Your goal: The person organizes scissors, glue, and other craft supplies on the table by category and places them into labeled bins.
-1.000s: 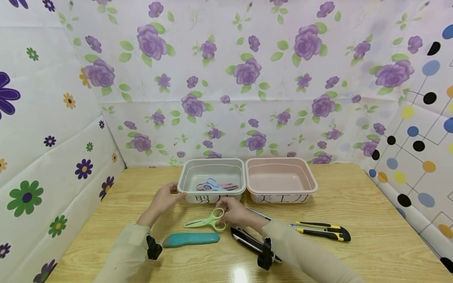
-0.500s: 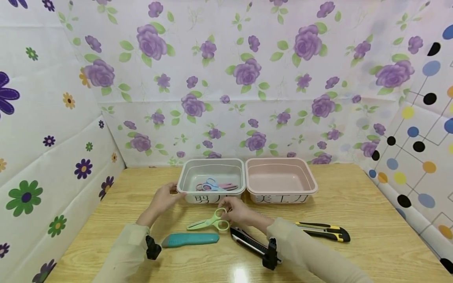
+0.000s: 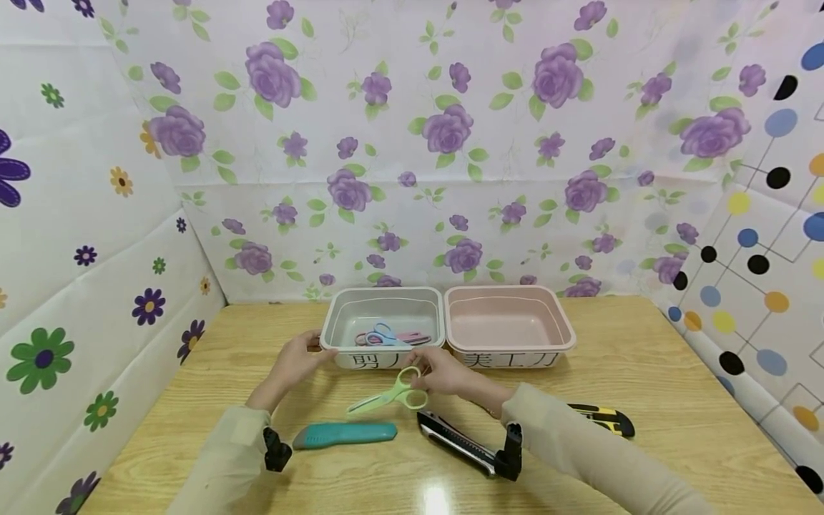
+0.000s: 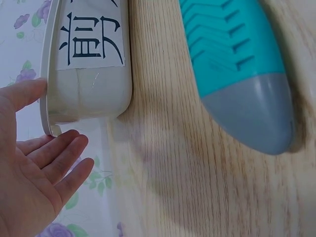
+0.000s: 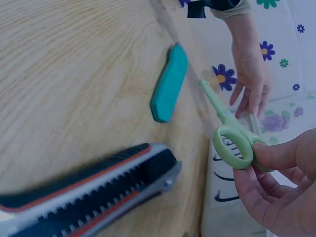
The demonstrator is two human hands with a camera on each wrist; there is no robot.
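My right hand (image 3: 443,371) pinches a pair of light green scissors (image 5: 231,129) by one finger loop, thumb on one side and fingers on the other. Their blades point left, in front of the grey bin (image 3: 325,336). At that bin's front left corner, my left hand (image 4: 37,173) touches the rim with the thumb, its fingers extended loosely beside the corner. Light blue scissors (image 3: 384,335) and pink-handled ones (image 3: 415,337) lie inside the bin. A teal utility knife (image 3: 347,433) lies below the green scissors, and a black utility knife (image 3: 457,442) lies near my right wrist.
A pink bin (image 3: 508,325) stands against the grey one on the right; both carry printed labels. My right sleeve partly covers a yellow and black utility knife (image 3: 611,420). Patterned cloth (image 3: 399,143) encloses the wooden table (image 3: 270,325) at the back and sides.
My right hand and the green scissors have shifted right and slightly up toward the bins. The right forearm now covers more of the yellow knife. My left hand keeps its place at the grey bin.
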